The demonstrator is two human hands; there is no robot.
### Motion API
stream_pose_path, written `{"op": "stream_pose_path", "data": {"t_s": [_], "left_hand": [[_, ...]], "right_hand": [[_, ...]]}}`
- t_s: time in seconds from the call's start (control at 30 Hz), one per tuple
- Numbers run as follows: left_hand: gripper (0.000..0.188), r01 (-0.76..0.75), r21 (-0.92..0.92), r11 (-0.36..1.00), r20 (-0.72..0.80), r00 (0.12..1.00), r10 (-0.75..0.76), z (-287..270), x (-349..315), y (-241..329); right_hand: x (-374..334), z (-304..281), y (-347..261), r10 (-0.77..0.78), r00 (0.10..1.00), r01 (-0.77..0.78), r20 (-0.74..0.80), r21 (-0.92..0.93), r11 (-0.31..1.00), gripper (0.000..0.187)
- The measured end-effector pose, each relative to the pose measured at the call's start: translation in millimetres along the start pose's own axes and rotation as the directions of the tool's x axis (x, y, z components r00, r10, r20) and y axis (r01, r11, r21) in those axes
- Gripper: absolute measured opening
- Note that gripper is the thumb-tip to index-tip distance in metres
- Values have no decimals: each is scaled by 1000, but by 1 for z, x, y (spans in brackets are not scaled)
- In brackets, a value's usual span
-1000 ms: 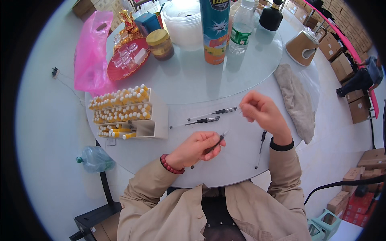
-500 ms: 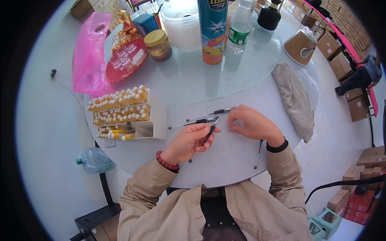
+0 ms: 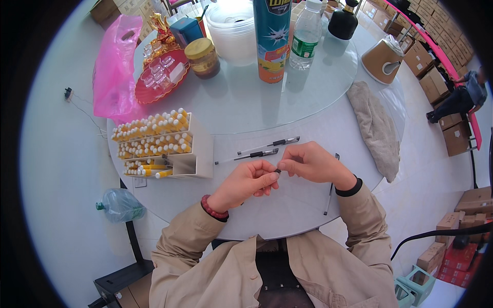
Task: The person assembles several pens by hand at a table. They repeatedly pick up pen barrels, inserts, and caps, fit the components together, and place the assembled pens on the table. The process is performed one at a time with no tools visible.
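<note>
Between my two hands sits a black gel pen, mostly hidden; only a small dark part shows at the fingertips. My left hand is closed around it, thumb on top. The fingers of my right hand pinch together at the pen's upper end. Beyond my hands lie two clear-barrelled pens with black grips, a farther pen and a nearer pen. Another pen lies by my right wrist, partly covered by it.
On the left stands a white divided holder filled with white-tipped yellow sticks. A pink bag, red tray, jar, spray can and water bottle stand farther back. A grey cloth lies right.
My right hand has moved down and left to meet the pen's end. My left hand has turned, with its thumb now over the pen, hiding most of it.
</note>
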State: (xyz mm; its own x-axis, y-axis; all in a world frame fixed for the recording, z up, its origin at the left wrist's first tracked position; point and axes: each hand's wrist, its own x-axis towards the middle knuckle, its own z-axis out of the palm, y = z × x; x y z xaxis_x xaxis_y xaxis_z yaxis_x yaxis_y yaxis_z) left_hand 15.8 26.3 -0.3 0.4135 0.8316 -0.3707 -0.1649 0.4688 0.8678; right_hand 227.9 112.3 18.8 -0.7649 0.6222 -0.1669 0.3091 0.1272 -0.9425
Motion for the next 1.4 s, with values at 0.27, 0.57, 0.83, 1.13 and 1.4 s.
{"op": "stream_pose_path", "data": {"t_s": [0.27, 0.57, 0.83, 1.13, 1.4], "left_hand": [[18, 48, -77, 996, 89, 995, -41, 0, -5, 5], [27, -39, 145, 989, -57, 997, 47, -1, -2, 0], [21, 5, 107, 994, -8, 1000, -4, -5, -5, 5], [24, -3, 161, 987, 4, 1000, 2, -9, -5, 9], [23, 47, 279, 959, -71, 997, -29, -9, -6, 10]], "right_hand": [[-2, -2, 2, -113, 992, 109, 51, 82, 991, 8], [0, -3, 8, -213, 977, 214, -30, 42, 976, 9], [-1, -4, 6, -135, 991, 137, -27, 125, 983, 8], [-4, -10, 3, -180, 981, 187, -77, 96, 978, 9], [-8, -21, 5, -200, 963, 152, -180, -253, 955, 10]]}}
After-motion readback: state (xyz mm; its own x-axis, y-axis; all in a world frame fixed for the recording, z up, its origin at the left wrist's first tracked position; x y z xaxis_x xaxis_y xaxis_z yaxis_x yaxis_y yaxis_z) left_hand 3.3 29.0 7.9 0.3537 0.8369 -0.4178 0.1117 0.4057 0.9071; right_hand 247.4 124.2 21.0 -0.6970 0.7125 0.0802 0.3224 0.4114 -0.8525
